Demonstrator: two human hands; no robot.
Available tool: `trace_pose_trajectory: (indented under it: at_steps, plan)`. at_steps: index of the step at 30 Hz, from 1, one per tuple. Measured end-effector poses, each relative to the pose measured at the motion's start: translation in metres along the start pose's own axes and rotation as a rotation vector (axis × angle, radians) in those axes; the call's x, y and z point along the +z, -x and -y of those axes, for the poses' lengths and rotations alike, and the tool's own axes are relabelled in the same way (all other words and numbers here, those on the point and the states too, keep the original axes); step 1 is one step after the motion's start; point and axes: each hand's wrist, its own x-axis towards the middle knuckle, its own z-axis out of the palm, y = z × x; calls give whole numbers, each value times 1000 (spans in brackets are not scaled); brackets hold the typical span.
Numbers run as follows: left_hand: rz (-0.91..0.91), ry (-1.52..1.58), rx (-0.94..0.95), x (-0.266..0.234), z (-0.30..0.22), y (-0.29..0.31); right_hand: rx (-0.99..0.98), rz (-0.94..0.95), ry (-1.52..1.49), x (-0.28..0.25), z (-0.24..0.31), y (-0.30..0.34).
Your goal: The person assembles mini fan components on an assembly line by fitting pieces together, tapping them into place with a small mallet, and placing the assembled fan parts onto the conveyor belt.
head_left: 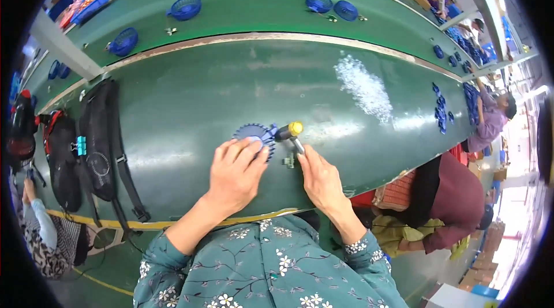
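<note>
My left hand [235,172] presses down on a round blue plastic piece with slotted edges [249,131], steadying it on the green table [190,100]. Its fingers lie over the near side and hide part of the piece. In my right hand [324,186] is the metal handle of a small mallet, gripped between thumb and fingers. The mallet's black-and-yellow head [288,130] is at the right edge of the blue piece; whether they touch I cannot tell. Just below the head lies a small greenish part with wires [288,161], close to my right fingertips.
Small clear pieces [365,87] lie scattered at the far right. Black bags [98,141] occupy the table's left end. Beyond the ledge, blue baskets [186,8] sit on a green belt. Blue parts [441,109] lie right, near a co-worker [490,120]; another person [450,198] bends nearby.
</note>
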Motion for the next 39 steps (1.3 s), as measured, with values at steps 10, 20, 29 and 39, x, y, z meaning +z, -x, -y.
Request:
trace_pose_trajectory:
  at_steps: [10,20,29,39]
  plan:
    - [10,119,-137,-35,8,6,705,-472,-386,-63,-126,-34]
    - [9,-20,-212,-32,6,0,574,-468,168,-69,-165,-49]
    - [158,-128,-254,-14,9,-3,611,-356,-329,-57,-101,-43]
    - [99,316,-239,-30,11,0,622,359,-1507,-9,-3,-46]
